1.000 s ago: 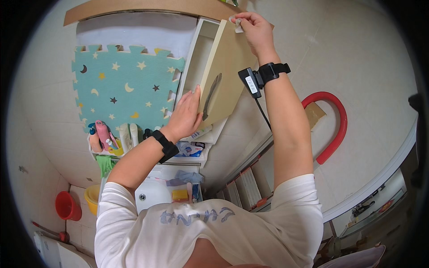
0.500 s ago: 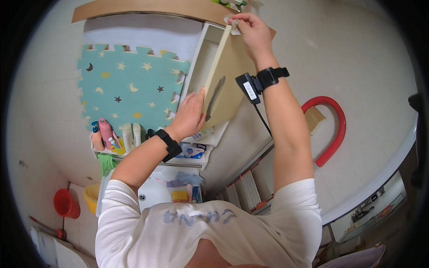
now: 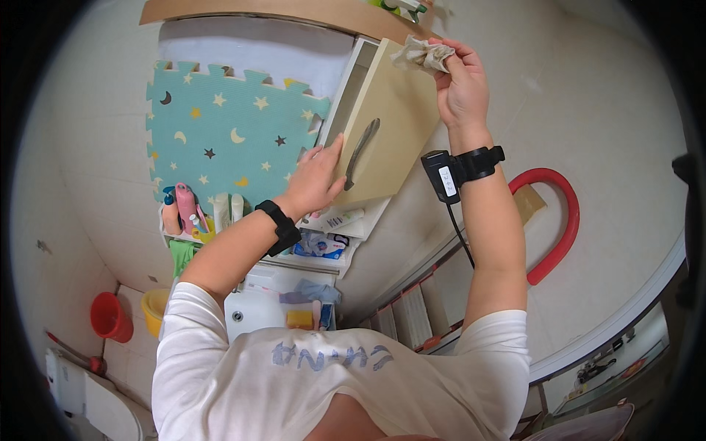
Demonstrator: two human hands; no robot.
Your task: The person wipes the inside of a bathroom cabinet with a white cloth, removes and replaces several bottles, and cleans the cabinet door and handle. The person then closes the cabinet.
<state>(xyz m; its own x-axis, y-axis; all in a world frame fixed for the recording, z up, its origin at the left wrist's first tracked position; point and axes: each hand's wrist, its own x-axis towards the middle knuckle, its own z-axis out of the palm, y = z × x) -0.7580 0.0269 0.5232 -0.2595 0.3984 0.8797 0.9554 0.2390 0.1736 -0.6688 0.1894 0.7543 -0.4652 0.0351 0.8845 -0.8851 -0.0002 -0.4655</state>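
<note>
A cream cabinet door [image 3: 401, 125] with a dark curved handle [image 3: 360, 156] stands partly open from a wall cabinet. My left hand [image 3: 312, 182] grips the door's free edge beside the handle, thumb toward the front face. Raised near the door's top corner, my right hand [image 3: 465, 92] pinches a crumpled, off-white wipe [image 3: 423, 55] with brownish smudges. A teal foam mat [image 3: 232, 128] patterned with stars and moons covers most of the panel left of the door. Little of the cabinet's inside shows.
A brown ledge [image 3: 257, 13] runs along the cabinet's top, with a green spray bottle [image 3: 401, 6] on it. Below are a shelf holding bottles and tubes, and a white sink [image 3: 250, 312]. A red curved tube [image 3: 565, 220] is at right; a red bucket [image 3: 110, 320] stands lower left.
My right hand has moved right and slightly down from the door's top edge with the wipe, which now shows more fully. My left hand stays at the door's edge. The view has shifted slightly.
</note>
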